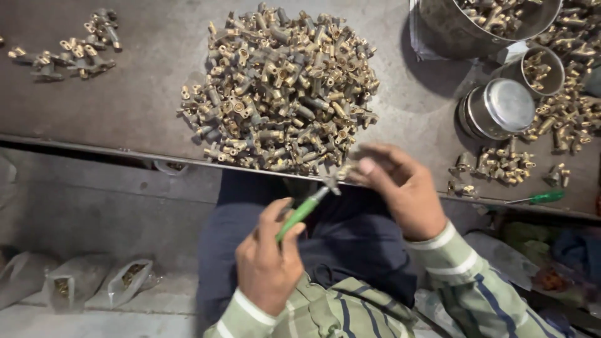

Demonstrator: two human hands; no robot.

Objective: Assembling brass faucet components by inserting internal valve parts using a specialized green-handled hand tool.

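My left hand (266, 256) grips a green-handled screwdriver (303, 211) over my lap, its metal tip pointing up and right. My right hand (397, 188) pinches a small brass fitting (344, 170) at the tip of the tool, right at the table's front edge; motion blur hides its details. Just beyond both hands a large heap of brass fittings (282, 94) lies on the dark metal table (138, 100).
A second green-handled screwdriver (541, 198) lies at the table's right edge, near a small cluster of fittings (501, 164). Steel pots (498, 109) and a big bowl of fittings (482, 22) stand back right. More fittings (72, 53) lie far left. Plastic bags (128, 281) lie on the floor.
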